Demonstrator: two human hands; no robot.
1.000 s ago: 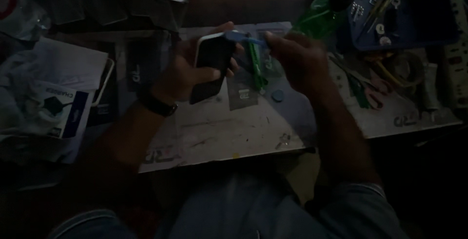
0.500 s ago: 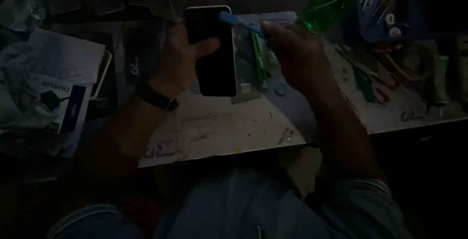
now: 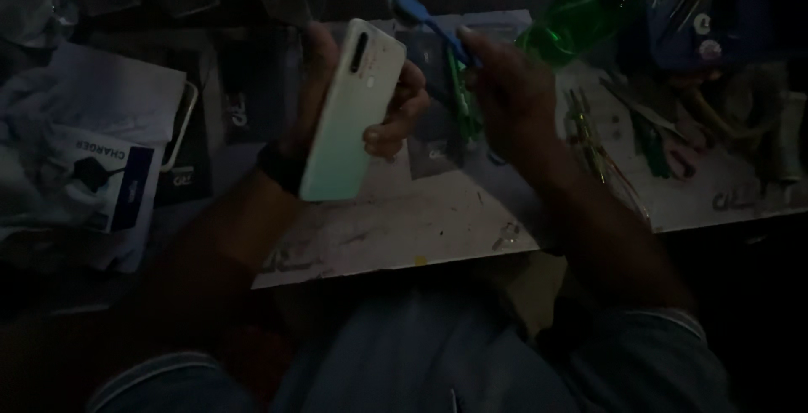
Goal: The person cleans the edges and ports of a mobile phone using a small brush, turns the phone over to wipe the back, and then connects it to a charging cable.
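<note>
My left hand (image 3: 383, 101) grips a smartphone (image 3: 345, 114) upright above the work table, its pale mint back with a camera strip facing me. Fingers wrap its right edge, the thumb is behind the left edge. A dark band circles that wrist (image 3: 282, 169). My right hand (image 3: 505, 97) is just right of the phone and pinches a blue toothbrush-like brush (image 3: 425, 17), whose head points up and left, near the phone's top corner. The scene is dim.
A worn white work table (image 3: 404, 228) carries a green plastic bottle (image 3: 581, 13), green-handled tools (image 3: 459, 101), thin tools (image 3: 593, 148) and cluttered wires at the right. At the left lie a white and blue charger box (image 3: 109, 186), papers and dark packets (image 3: 244, 101).
The phone has been turned over: its dark screen faced me before, its pale back does now. Both hands stayed close together above the table, the brush still in the right one.
</note>
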